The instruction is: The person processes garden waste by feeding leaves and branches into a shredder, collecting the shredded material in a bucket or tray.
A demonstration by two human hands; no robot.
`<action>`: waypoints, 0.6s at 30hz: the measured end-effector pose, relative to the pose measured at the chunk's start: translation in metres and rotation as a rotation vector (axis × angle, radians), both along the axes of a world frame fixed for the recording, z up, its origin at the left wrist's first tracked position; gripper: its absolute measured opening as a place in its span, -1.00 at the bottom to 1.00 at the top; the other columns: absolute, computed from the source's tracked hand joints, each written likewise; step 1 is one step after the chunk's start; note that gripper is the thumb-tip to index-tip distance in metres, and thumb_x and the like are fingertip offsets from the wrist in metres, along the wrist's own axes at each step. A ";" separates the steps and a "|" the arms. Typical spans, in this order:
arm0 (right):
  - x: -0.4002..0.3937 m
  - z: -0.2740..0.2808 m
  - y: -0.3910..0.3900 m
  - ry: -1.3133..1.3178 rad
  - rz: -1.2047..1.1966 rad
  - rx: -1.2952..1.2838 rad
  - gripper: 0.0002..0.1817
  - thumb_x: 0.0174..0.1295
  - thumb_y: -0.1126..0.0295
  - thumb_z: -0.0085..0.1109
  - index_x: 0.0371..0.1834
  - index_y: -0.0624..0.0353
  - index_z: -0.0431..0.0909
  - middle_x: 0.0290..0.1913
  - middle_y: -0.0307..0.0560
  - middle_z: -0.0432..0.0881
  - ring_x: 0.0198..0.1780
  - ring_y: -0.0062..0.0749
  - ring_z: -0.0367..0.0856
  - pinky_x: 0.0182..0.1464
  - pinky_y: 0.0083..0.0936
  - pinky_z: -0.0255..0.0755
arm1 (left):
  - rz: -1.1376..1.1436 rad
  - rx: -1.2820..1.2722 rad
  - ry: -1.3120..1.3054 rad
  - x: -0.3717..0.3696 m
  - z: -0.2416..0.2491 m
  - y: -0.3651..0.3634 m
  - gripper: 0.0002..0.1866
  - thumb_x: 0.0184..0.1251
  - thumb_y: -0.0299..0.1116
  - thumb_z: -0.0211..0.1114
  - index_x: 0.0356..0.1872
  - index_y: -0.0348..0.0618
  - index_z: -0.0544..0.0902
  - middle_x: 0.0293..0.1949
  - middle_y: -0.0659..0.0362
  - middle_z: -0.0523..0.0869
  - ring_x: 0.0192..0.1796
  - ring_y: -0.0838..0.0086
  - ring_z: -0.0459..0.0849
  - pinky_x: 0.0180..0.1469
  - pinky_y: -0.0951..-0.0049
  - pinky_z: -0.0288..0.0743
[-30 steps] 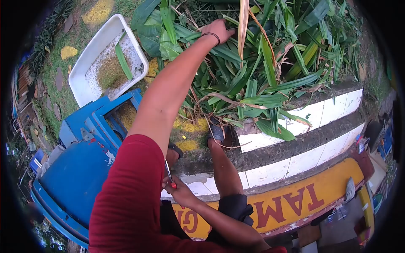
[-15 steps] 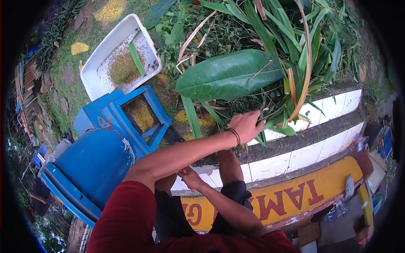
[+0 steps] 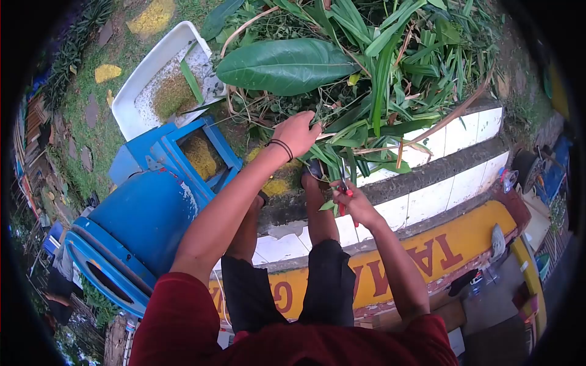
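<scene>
My left hand (image 3: 297, 134) is closed at the near edge of a heap of cut greenery, with thin plant stems (image 3: 326, 135) at its fingers; the exact grip is partly hidden. A dark band circles that wrist. In my right hand (image 3: 359, 207) are red-handled pruning shears (image 3: 344, 194), blades pointing away from me against some long green leaves (image 3: 332, 161). One large broad leaf (image 3: 287, 67) lies on top of the heap, beyond my left hand. Strap-like leaves and a brown dried stalk (image 3: 452, 125) spread to the right.
To the left stands a blue metal drum (image 3: 137, 213) with a square frame, near a white tub (image 3: 125, 97) holding brownish grains and a leaf strip. White-tiled steps (image 3: 421, 204) and a yellow lettered ledge (image 3: 445, 244) run below the heap. My legs are between them.
My right hand has come up from between my legs to the leaves with the shears. My left hand has shifted left in view, and the heap's leaves now lie differently.
</scene>
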State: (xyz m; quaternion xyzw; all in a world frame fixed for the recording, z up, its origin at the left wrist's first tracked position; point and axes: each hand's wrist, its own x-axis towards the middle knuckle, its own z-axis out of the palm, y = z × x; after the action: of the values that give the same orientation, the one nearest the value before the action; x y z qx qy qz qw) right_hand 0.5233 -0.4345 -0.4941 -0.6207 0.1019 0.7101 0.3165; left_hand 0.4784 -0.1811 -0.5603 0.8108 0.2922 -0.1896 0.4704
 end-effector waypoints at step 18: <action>0.074 0.035 0.108 -0.486 0.975 0.043 -0.56 0.36 0.04 0.12 -0.21 0.29 0.58 -0.19 0.23 0.69 -0.04 0.21 0.62 0.05 -0.10 0.45 | -0.155 0.043 -0.090 -0.045 0.064 -0.047 -0.82 0.36 -0.33 0.14 -0.16 -0.22 0.48 -0.18 -0.03 0.59 -0.18 -0.04 0.68 -0.14 -0.02 0.55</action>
State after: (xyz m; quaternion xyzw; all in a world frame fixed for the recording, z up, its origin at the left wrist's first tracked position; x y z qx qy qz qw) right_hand 0.5973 -0.3261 -0.4592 -0.7356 -0.2885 0.6124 -0.0225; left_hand 0.4329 -0.2281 -0.4961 0.8487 0.2111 -0.1826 0.4492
